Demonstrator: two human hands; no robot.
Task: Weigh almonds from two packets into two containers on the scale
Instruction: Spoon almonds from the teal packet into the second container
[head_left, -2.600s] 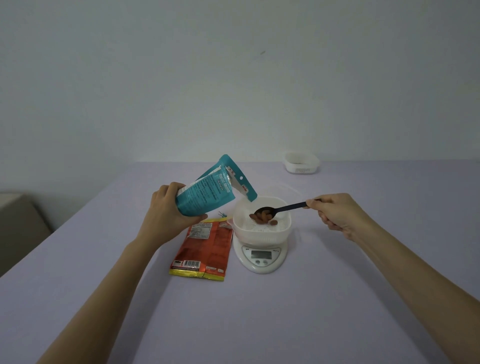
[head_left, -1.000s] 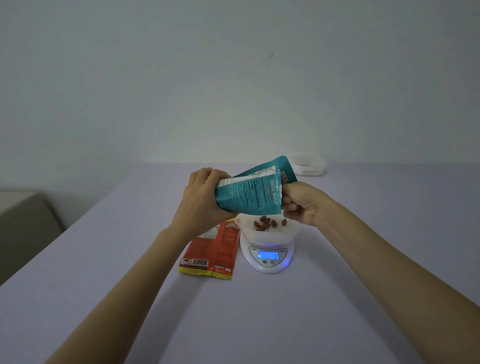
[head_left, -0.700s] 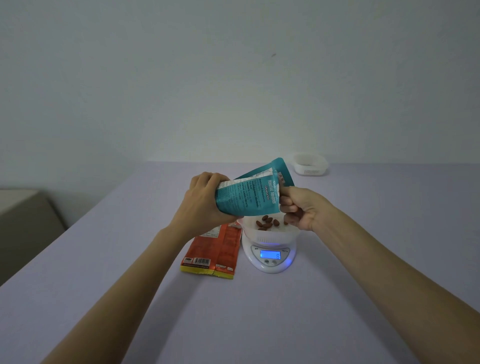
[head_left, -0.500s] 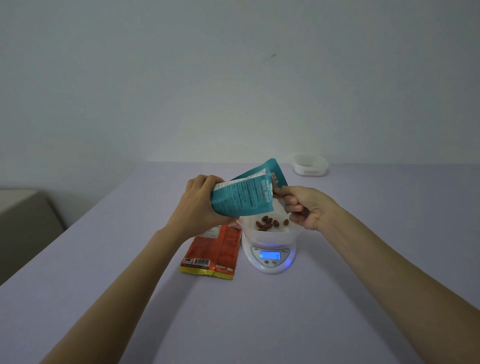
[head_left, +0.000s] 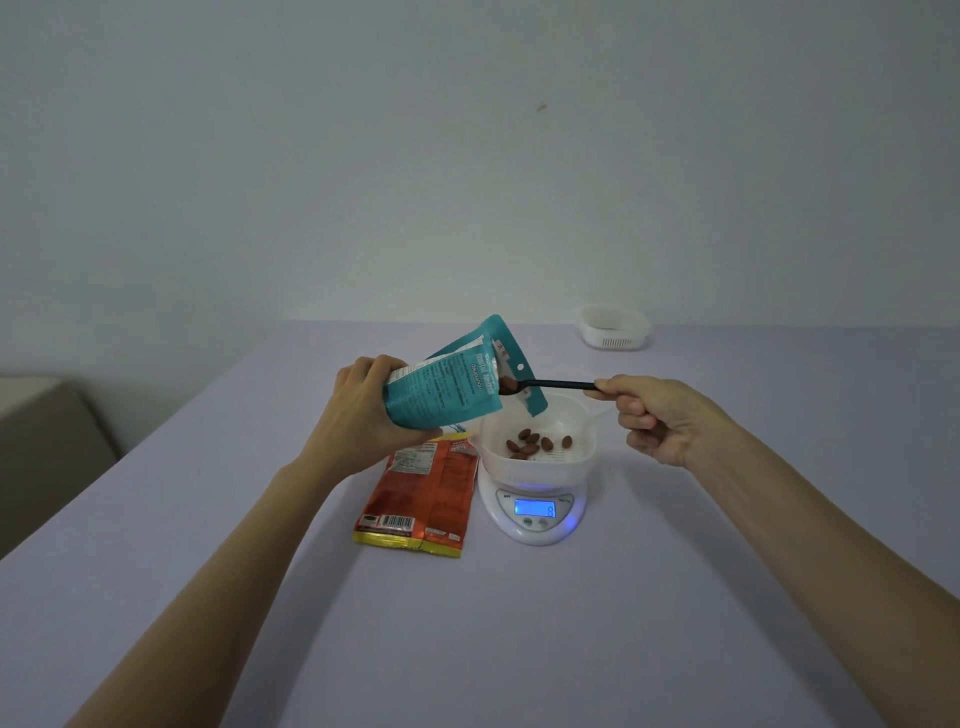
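Almonds (head_left: 535, 448) in container (head_left: 530, 472) below both hands, left hand (head_left: 363, 410) gripping teal packet (head_left: 447, 396), right hand (head_left: 660, 421) pinching spoon (head_left: 561, 385)

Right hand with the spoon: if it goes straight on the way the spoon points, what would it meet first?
The teal packet, tilted in the left hand: the right hand points its black spoon left, bowl at the packet's open mouth. Depth is unclear, but nothing else seems to lie between.
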